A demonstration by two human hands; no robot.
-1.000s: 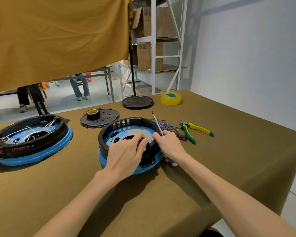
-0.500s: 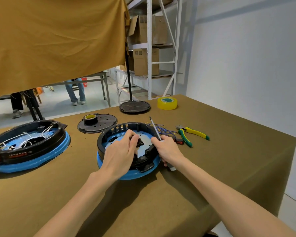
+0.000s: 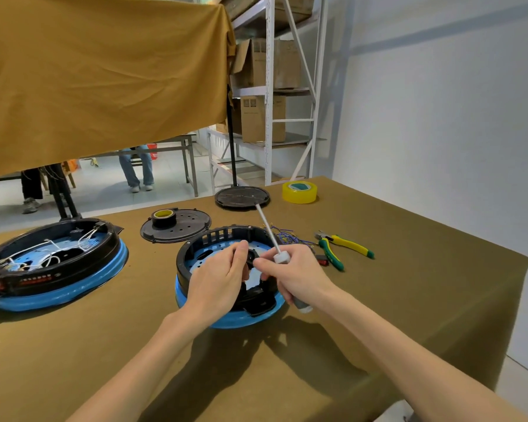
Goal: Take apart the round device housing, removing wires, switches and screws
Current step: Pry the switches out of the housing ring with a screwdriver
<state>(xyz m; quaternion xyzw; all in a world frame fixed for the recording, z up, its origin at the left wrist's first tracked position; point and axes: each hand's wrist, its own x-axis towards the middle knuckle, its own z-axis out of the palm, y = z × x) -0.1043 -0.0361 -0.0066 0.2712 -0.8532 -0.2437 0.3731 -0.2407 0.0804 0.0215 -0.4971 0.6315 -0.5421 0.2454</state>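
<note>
A round black housing [image 3: 195, 248] on a blue base stands in front of me on the brown table. My left hand [image 3: 223, 281] hovers over its middle, and its fingers pinch a small black part [image 3: 250, 257] inside the housing. My right hand [image 3: 296, 277] grips a screwdriver [image 3: 270, 231] by its white and grey handle, shaft pointing up and away. Its fingertips reach toward the same black part. Loose blue wires [image 3: 282, 236] lie just behind the housing.
A second housing [image 3: 58, 263] with white wires sits at the left. A black lid [image 3: 183, 228] carrying a tape roll [image 3: 162, 217], a black disc [image 3: 241, 197], yellow tape [image 3: 299, 191], green-yellow pliers [image 3: 342, 249] and a small red switch [image 3: 323, 261] lie around. The table edge runs at right.
My left hand has risen from the housing's floor and now pinches the black part. My right hand has lifted off the rim, swinging the screwdriver more upright.
</note>
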